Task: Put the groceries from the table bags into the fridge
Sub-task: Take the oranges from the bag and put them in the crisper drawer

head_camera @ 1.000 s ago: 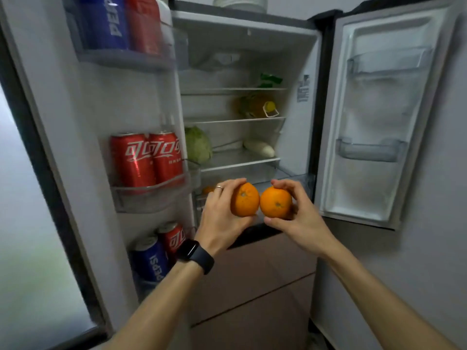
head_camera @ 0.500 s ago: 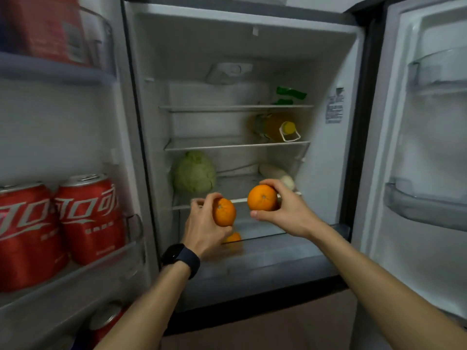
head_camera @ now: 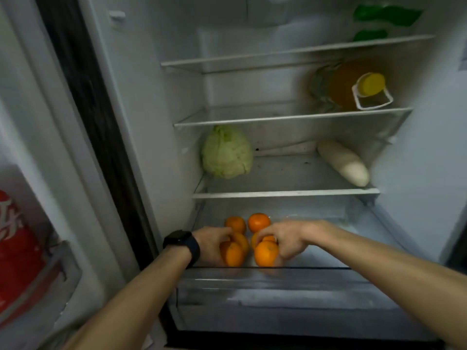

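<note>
Top shelf carried green items at its right rear, too blurred to identify. Second shelf bore an amber bottle on its side at the right, yellow cap forward. Third shelf held a cabbage at left and a white radish at right, well apart. Bottom drawer contained oranges, the rear two just beside each other.

Both hands are in the fridge's bottom drawer. The left hand grips one orange by the front edge, and the right hand grips a second orange just beside it. Two back oranges lie behind. On the shelf above, a cabbage sits at the left edge and a white radish at the right.
</note>
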`<move>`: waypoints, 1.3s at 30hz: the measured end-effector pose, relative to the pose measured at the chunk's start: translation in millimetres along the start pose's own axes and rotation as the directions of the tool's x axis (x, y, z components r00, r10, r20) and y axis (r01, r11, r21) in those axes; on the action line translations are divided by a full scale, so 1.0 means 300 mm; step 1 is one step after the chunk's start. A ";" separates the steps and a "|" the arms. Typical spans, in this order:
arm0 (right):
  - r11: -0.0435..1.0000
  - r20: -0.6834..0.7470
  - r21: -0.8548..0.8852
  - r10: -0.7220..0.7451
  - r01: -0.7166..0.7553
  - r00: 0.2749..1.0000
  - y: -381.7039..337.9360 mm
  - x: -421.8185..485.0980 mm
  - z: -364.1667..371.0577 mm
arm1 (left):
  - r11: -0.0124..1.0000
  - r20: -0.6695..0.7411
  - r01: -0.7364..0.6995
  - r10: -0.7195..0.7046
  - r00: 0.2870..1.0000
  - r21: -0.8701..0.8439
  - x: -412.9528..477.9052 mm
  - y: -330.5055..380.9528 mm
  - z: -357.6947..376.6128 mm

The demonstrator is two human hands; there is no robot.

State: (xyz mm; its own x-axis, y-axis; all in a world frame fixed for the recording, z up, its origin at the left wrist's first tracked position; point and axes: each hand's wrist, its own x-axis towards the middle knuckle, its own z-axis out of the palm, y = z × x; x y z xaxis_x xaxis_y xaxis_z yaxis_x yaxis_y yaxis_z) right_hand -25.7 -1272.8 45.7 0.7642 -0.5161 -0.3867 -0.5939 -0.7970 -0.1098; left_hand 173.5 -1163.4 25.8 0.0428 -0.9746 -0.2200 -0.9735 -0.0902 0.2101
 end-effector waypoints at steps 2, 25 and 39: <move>0.998 0.039 -0.059 -0.030 0.032 0.999 0.000 0.032 0.012 | 0.999 0.097 -0.003 -0.001 0.995 0.039 0.021 0.006 0.000; 1.000 0.215 -0.015 0.030 -0.027 0.976 -0.025 0.085 0.075 | 0.987 0.276 0.037 -0.080 0.958 0.156 0.088 0.061 0.063; 0.904 -0.427 0.426 0.155 0.047 0.891 0.017 -0.189 -0.001 | 0.988 -0.022 0.088 -0.086 0.996 0.130 -0.044 0.083 -0.105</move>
State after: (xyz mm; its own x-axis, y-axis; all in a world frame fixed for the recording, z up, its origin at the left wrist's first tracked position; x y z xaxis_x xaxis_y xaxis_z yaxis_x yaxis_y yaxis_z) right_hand -71.9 -1247.6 67.4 0.6963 -0.7172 0.0291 -0.6079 -0.6108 -0.5074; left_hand 155.8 -1159.2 63.9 0.1312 -0.9676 -0.2159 -0.9869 -0.1481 0.0640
